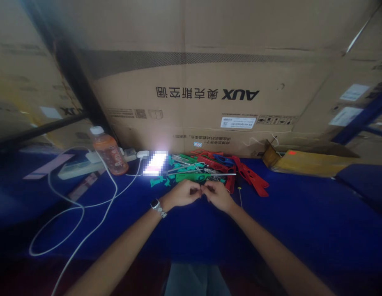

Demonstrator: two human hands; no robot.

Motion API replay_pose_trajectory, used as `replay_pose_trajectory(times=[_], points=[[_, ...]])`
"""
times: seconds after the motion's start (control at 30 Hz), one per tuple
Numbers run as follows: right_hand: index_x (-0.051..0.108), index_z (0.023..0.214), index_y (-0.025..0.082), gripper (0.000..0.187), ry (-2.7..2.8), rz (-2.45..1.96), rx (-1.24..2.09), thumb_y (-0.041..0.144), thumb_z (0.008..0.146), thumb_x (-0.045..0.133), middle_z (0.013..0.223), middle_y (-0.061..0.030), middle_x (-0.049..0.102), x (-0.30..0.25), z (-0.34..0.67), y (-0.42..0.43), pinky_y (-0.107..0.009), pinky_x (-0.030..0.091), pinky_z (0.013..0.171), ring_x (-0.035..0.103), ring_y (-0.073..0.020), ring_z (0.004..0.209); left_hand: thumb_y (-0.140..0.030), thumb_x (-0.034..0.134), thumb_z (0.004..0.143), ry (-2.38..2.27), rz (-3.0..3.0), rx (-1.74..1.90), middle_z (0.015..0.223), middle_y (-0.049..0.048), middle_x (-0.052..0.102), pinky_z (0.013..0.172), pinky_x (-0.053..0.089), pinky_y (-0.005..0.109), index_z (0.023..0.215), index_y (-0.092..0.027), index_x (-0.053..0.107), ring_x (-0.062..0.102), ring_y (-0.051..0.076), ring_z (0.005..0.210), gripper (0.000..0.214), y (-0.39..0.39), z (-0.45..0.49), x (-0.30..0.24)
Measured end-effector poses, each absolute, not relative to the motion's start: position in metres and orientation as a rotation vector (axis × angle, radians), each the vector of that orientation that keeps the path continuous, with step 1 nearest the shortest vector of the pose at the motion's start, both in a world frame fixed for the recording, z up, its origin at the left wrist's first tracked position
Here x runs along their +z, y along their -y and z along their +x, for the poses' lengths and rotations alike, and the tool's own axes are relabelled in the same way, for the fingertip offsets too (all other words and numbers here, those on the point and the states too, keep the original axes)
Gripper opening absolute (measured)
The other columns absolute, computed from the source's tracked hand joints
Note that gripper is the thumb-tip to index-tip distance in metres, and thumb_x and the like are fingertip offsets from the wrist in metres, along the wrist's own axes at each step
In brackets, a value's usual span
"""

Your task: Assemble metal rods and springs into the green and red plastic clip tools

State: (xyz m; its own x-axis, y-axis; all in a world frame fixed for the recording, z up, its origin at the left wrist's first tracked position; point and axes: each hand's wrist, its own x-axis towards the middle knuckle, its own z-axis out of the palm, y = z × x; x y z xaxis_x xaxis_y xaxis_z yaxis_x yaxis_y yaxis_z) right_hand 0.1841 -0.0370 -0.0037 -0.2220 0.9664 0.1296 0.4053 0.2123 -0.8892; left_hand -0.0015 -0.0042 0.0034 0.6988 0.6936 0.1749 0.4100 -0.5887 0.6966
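Observation:
Over the blue table top [197, 234], my left hand [184, 193] and my right hand [218, 196] meet at the fingertips. Both are closed in a pinch; whatever sits between the fingers is too small to make out. Just beyond them lies a heap of plastic pieces and thin metal rods. A bright green plastic piece [189, 177] is nearest my left hand, with a metal rod [228, 174] beside it. Several long red plastic pieces [251, 177] spread to the right, and a blue piece [223, 159] lies among them. A thin yellow-tipped stick [240, 195] rests right of my right hand.
A large cardboard box [185, 74] stands behind the heap. To the left are an orange drink bottle [111, 152], a lit, blurred-out screen [155, 163], a power strip [78, 167] and a looping white cable [83, 209]. A yellow open carton [304, 163] lies at right.

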Motion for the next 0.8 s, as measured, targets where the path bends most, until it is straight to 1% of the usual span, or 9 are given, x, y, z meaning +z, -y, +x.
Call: replay_pose_trajectory(times=[0.17, 0.27, 0.47, 0.8], points=[[0.054, 0.064, 0.021, 0.028, 1.730, -1.278, 0.993, 0.032, 0.090, 0.055, 0.046, 0.0060, 0.051, -0.0060, 0.1838, 0.0366, -0.022, 0.039, 0.047, 0.052, -0.0112, 0.042, -0.024, 0.058, 0.088, -0.882, 2.286, 0.597, 0.057, -0.0038, 0.057, 0.051, 0.030, 0.020, 0.075, -0.016, 0.065, 0.046, 0.009, 0.052, 0.018, 0.0042, -0.0025, 0.0041], [0.054, 0.067, 0.022, 0.025, 1.711, -1.269, 1.010, 0.032, 0.090, 0.054, 0.048, 0.0065, 0.051, -0.0077, 0.1824, 0.0362, -0.022, 0.040, 0.047, 0.053, -0.0115, 0.042, -0.024, 0.058, 0.087, -0.889, 2.276, 0.609, 0.057, -0.0046, 0.055, 0.051, 0.030, 0.020, 0.076, -0.016, 0.064, 0.045, 0.009, 0.051, 0.014, 0.0027, -0.0035, 0.0028], [0.054, 0.071, 0.022, 0.020, 1.712, -1.250, 1.029, 0.031, 0.088, 0.055, 0.050, 0.0069, 0.052, -0.0080, 0.1820, 0.0350, -0.023, 0.042, 0.049, 0.054, -0.0120, 0.044, -0.022, 0.058, 0.086, -0.876, 2.261, 0.595, 0.056, -0.0036, 0.057, 0.051, 0.031, 0.021, 0.069, -0.016, 0.060, 0.048, 0.009, 0.052, 0.018, 0.0012, -0.0035, 0.0023], [0.056, 0.071, 0.022, 0.019, 1.752, -1.251, 1.029, 0.030, 0.088, 0.054, 0.050, 0.0067, 0.053, -0.0088, 0.1860, 0.0330, -0.023, 0.043, 0.052, 0.056, -0.0118, 0.045, -0.022, 0.056, 0.087, -0.884, 2.230, 0.586, 0.055, -0.0034, 0.059, 0.051, 0.032, 0.020, 0.070, -0.016, 0.061, 0.050, 0.009, 0.051, 0.019, 0.0013, -0.0027, 0.0040]])
